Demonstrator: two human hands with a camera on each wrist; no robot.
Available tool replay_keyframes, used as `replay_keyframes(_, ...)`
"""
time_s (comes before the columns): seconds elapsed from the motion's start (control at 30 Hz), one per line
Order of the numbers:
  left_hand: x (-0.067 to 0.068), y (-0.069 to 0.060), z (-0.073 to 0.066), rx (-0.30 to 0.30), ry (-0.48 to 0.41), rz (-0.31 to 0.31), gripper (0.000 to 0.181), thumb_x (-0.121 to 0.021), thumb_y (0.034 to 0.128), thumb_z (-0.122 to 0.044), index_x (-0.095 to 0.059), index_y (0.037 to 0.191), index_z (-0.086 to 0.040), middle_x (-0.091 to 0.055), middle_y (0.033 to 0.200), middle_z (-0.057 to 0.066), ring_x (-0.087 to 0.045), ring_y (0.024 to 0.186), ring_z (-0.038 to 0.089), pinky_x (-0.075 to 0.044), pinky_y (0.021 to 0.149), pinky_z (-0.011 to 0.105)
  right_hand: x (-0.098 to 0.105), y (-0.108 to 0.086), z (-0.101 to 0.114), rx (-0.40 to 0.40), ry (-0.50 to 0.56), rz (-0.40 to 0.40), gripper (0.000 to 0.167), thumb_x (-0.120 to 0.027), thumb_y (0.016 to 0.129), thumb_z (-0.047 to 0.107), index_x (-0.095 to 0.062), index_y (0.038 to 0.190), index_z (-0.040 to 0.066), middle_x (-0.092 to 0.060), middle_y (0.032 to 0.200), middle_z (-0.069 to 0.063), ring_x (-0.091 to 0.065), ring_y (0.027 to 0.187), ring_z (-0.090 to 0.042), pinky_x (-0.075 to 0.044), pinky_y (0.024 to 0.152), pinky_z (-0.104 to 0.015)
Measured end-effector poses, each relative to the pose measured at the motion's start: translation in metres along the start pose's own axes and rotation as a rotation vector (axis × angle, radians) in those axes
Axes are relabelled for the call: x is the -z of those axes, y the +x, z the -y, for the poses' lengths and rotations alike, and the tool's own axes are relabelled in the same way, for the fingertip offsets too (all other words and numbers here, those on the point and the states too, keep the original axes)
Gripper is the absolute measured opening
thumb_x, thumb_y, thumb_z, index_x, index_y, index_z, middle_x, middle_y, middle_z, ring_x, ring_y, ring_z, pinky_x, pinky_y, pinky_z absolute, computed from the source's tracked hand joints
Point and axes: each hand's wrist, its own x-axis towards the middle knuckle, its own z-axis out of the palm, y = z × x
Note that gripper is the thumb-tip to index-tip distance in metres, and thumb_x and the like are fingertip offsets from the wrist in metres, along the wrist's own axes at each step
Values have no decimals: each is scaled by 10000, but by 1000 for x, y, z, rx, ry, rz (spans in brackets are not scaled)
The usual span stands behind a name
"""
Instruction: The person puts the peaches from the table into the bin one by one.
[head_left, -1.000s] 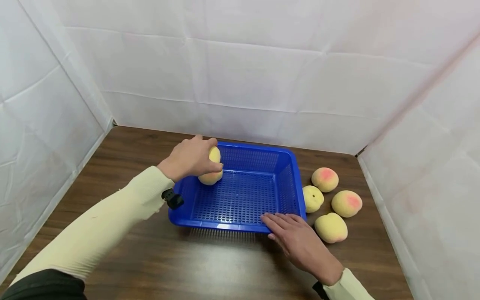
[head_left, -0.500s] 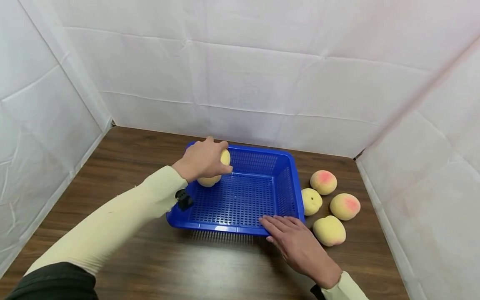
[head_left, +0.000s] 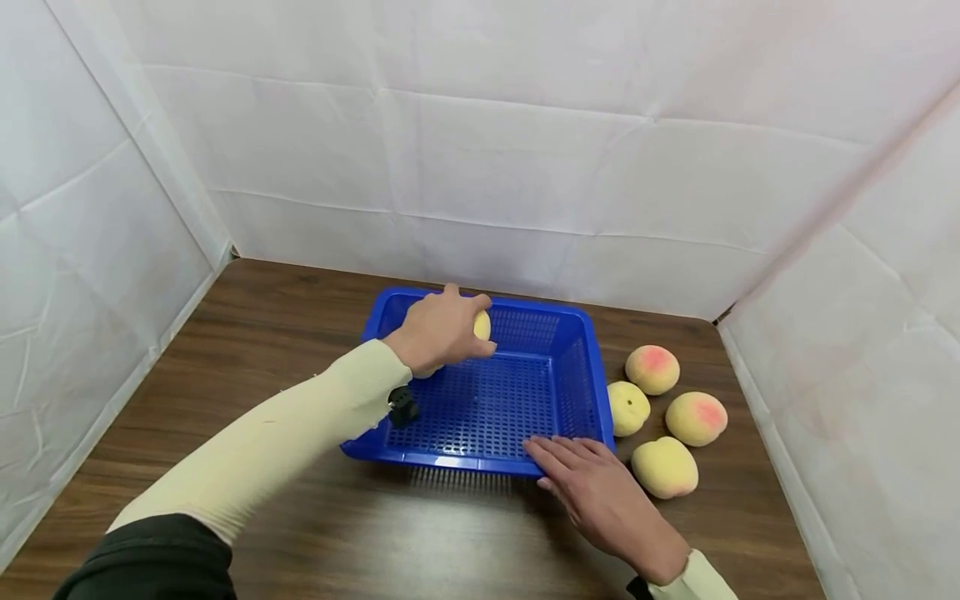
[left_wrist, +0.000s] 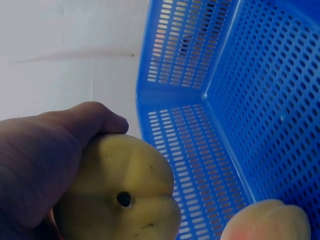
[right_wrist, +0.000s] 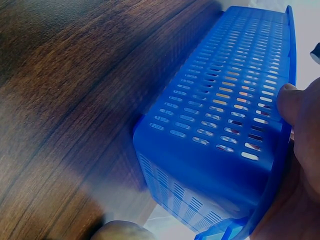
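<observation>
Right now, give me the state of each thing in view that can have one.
Blue perforated basket: upright, open-topped, on the tabletop
Left hand: gripping one peach
Held peach: dark-holed end toward the left wrist camera
Right hand: holding the basket's near rim
Basket peach: inside, partly hidden in the head view
Four loose peaches: on the tabletop, right of the basket

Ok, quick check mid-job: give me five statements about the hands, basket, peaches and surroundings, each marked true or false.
1. The left hand holds one peach. True.
2. The right hand also holds fruit. False: that hand grips the near rim of the blue basket.
3. Another peach lies inside the basket. True.
4. Six loose fruits lie on the table. False: four peaches lie there, right of the basket.
5. White sheeting stands behind the table. True.
</observation>
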Motion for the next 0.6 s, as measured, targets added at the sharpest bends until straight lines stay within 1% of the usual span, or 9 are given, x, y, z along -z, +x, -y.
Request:
replay_keyframes(0.2,-6,7,-8,-3,27,-14,654,-711,925,-526,-553,1485,-228,-608,1246,170,-649,833,261,-595,673,370,0,0,1,-6,0,12,501,-642,1030,315,-560,1516,223,-652,1471,32,-655,1314,-215,-513,1086,-444)
replay_keyframes(0.3,-10,9,-12,-14,29,-13,648,-716,928,-526,-562,1478,-220,-614,1235,175,-656,831,262,-607,686,383,-1,-1,2,-20,6,21,484,-625,1042,332,-570,1509,219,-652,1470,38,-654,1315,-209,-512,1086,-443)
replay_keyframes(0.47,-16,11,-15,0,32,-15,701,-723,928,-524,-514,1528,-228,-616,1288,195,-679,868,286,-631,731,417,-2,-2,3,-21,8,20,460,-572,1069,370,-574,1505,223,-651,1468,56,-654,1314,-198,-515,1083,-440)
replay_keyframes(0.6,-18,13,-16,8,36,-36,767,-727,923,-533,-449,1573,-238,-620,1313,206,-697,880,302,-637,725,428,-2,-2,4,-19,12,10,462,-584,1064,366,-576,1504,224,-654,1465,54,-656,1311,-198,-516,1079,-440)
